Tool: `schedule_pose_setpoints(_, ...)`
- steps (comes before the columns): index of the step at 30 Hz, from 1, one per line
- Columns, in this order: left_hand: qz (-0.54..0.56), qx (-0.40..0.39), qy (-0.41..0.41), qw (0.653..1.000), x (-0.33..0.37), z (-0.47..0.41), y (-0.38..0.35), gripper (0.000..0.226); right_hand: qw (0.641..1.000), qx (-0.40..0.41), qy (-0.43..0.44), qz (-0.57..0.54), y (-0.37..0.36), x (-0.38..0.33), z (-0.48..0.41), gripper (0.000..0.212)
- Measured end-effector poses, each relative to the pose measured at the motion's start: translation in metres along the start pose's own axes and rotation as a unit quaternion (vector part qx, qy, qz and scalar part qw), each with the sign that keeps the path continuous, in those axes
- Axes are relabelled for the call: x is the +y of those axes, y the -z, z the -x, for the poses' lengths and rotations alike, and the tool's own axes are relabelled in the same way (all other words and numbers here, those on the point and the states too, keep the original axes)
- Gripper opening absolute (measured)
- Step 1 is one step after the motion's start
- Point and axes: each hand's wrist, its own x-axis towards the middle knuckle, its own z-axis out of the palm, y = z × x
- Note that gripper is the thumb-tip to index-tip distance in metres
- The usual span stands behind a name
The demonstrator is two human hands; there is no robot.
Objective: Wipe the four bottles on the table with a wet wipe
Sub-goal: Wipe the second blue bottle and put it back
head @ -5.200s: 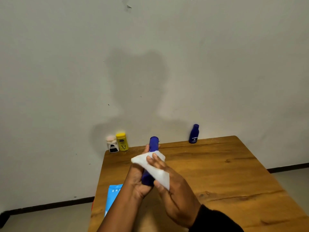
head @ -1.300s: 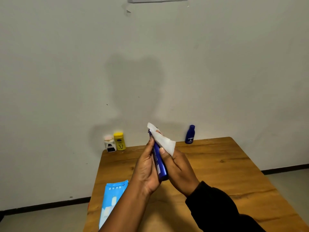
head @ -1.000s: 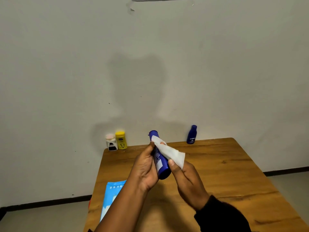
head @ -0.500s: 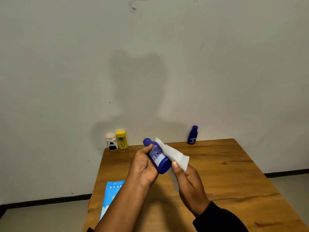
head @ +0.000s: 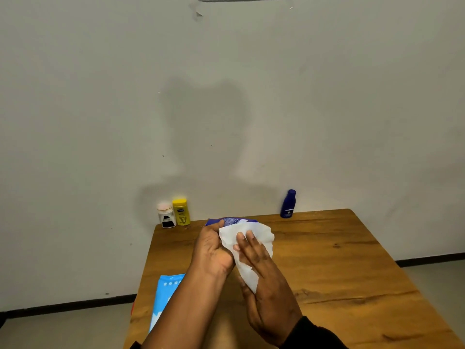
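My left hand [head: 210, 250] grips a dark blue bottle [head: 230, 220] that lies nearly level above the wooden table [head: 339, 268]; only its top edge shows. My right hand [head: 266, 280] presses a white wet wipe [head: 251, 239] over the bottle's front and covers most of it. A small dark blue bottle [head: 288, 204] stands at the table's far edge on the right. At the far left corner stand a yellow bottle [head: 181, 211] and, touching it on the left, a white bottle with a black label [head: 166, 214].
A light blue pack of wipes [head: 164, 295] lies near the table's left edge, partly behind my left forearm. A plain wall rises right behind the table. Floor shows on both sides of the table.
The bottle has tipped from slanted to nearly level. My right hand has brought the wipe from beside the bottle onto its front, so it now covers most of it.
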Motion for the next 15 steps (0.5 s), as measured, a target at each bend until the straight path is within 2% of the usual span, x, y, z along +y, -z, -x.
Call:
schedule_pose_setpoints(2,0.034,0.001,-0.032,0.999,-0.001,-0.002,-0.002,0.044,0.999,0.017,-0.034,0.000,0.003,0.005,-0.005,0.065)
schedule_pose_setpoints(4,0.051,-0.012,-0.082,0.995,-0.005,-0.003,-0.005,0.048,0.992,0.030,-0.117,-0.048,0.010,0.008,-0.014,0.055)
schedule_pose_setpoints(6,0.030,-0.043,-0.125,0.991,-0.009,0.000,-0.005,0.049,0.983,0.033,-0.156,-0.086,0.013,0.011,-0.020,0.056)
schedule_pose_setpoints(11,-0.051,-0.104,-0.155,0.981,-0.015,0.009,-0.003,0.062,0.983,-0.010,-0.126,-0.130,0.015,0.005,-0.026,0.055)
schedule_pose_setpoints(15,-0.109,-0.139,-0.192,0.965,-0.014,0.015,-0.007,0.056,0.968,0.002,-0.135,-0.210,0.029,0.000,-0.042,0.045)
